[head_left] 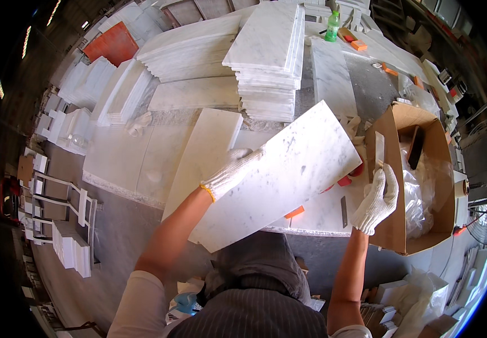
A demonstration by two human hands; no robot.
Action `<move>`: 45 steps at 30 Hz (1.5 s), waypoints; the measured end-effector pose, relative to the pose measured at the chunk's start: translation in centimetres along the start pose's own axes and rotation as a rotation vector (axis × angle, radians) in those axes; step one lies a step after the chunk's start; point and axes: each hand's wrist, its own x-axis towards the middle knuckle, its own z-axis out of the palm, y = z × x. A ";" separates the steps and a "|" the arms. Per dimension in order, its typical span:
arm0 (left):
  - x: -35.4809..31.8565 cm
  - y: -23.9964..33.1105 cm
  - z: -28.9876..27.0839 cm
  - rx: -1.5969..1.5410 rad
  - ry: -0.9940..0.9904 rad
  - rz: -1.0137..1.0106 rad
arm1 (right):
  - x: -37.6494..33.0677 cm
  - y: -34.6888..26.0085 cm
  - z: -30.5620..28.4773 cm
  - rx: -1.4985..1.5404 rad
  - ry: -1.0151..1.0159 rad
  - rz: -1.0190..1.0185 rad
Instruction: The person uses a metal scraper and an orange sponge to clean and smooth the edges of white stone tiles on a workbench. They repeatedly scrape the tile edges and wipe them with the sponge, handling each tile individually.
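Observation:
A white marble slab (297, 163) with grey veins slants across in front of me, its near corner close to my body. My left hand (235, 172), in a white knitted glove, grips the slab's upper left edge. To the right of the slab is my right hand (377, 197), also gloved, with its fingers closed around the lower end of a narrow, flat, whitish strip (379, 147). The strip points upward, apart from the slab; its exact kind cannot be made out. Another marble slab (207, 135) lies partly beneath the held one.
An open cardboard box (387, 219) containing clear plastic wrap stands beside my right hand. Marble slabs are stacked (268, 56) at the back. A dark flat metal strip (344, 212) and an orange block (294, 212) lie near the table's front edge. A green bottle (332, 27) stands far back.

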 end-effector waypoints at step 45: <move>-7.8 -17.4 -12.1 0.090 0.050 -0.165 | -27.4 10.1 31.9 -0.422 -1.871 -0.895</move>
